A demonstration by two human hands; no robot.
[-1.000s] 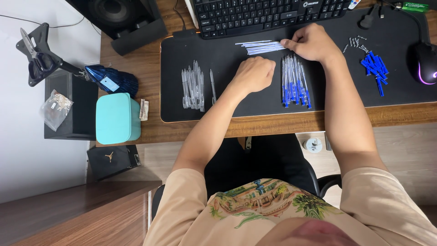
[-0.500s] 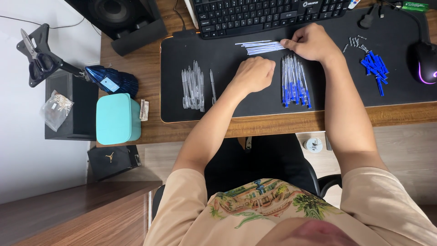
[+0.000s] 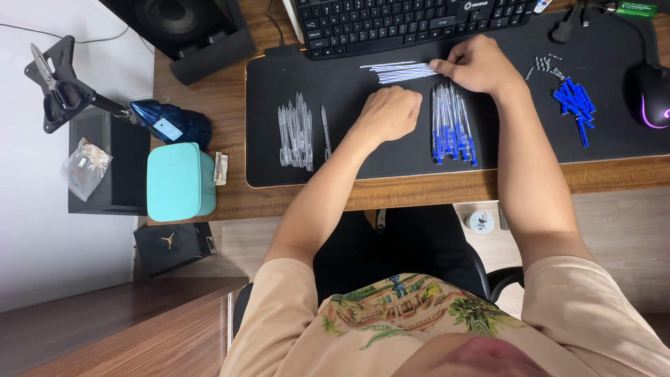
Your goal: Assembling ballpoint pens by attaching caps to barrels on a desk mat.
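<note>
On the black desk mat [image 3: 391, 160] the person's left hand [image 3: 387, 113] rests knuckles-up in a loose fist, fingers curled together and clamped on nothing that shows, between a row of clear plastic pen barrels [image 3: 295, 131] on its left and a row of assembled blue-capped pens [image 3: 451, 129] just beside it on its right. The right hand [image 3: 478, 64] lies higher up, near the black keyboard [image 3: 412, 21], its fingertips pinched together on the end of a small bundle of thin white-and-blue ink refills [image 3: 401, 71] lying flat on the mat. Farther right a heap of loose blue pen caps [image 3: 575, 105] lies well apart from both hands, near a black mouse [image 3: 652, 94].
</note>
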